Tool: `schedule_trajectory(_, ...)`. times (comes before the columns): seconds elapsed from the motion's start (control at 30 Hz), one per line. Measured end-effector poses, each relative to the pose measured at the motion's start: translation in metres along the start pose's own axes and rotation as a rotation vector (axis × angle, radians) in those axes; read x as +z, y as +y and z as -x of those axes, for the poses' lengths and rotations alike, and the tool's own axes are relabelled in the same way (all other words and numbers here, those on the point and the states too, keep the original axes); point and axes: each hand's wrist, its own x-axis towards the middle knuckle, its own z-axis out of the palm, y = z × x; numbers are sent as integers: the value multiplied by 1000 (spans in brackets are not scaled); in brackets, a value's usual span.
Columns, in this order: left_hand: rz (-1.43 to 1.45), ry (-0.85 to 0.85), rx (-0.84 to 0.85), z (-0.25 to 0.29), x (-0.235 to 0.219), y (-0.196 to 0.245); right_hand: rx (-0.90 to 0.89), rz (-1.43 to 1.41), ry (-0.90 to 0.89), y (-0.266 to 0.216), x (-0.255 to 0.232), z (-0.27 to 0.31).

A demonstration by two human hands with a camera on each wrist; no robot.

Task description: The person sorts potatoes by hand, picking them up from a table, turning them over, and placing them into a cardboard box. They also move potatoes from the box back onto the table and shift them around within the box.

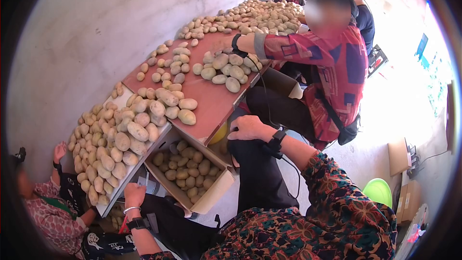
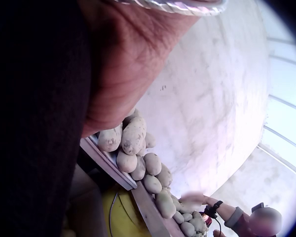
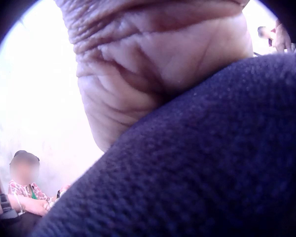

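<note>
My right hand [image 1: 251, 128] rests on my right knee, over dark trousers [image 1: 250, 173]. In the right wrist view its palm [image 3: 163, 64] lies against the dark cloth, and its fingers are out of sight. My left hand [image 1: 134, 195] lies at my left knee beside the table edge, fingers loosely bent, with nothing seen in it. The left wrist view shows the heel of that hand [image 2: 133, 59] by dark cloth, fingers hidden. Nearest to it are a heap of potatoes [image 1: 122, 141] on the white tabletop [image 1: 109, 193] and a cardboard box [image 1: 211, 203] of potatoes below the table.
Across the reddish table [image 1: 211, 101], another person [image 1: 332, 62] reaches over a group of potatoes [image 1: 226, 70]. Someone else sits at the far left [image 1: 45, 212]. More people are at the back, by a large potato pile [image 1: 260, 14]. A green stool [image 1: 378, 191] stands at right.
</note>
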Motion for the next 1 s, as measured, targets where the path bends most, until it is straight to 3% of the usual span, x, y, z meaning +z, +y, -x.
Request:
schedule_trajectory(0.23,-16,-19,14,-2,-1,-1,19,-4,-38,-4,-6,1)
schedule_trajectory(0.4,14,-63,-64,6,-14,17,14,2,-28,-4,-4,-1)
schedule_trajectory(0.6,-10,-5,28,0,0,-2,-1,8,-13,-2,-1,-1)
schedule_trajectory(1.0,31,-12,-9,1,0,-1,6,2,-26,0,0,-3)
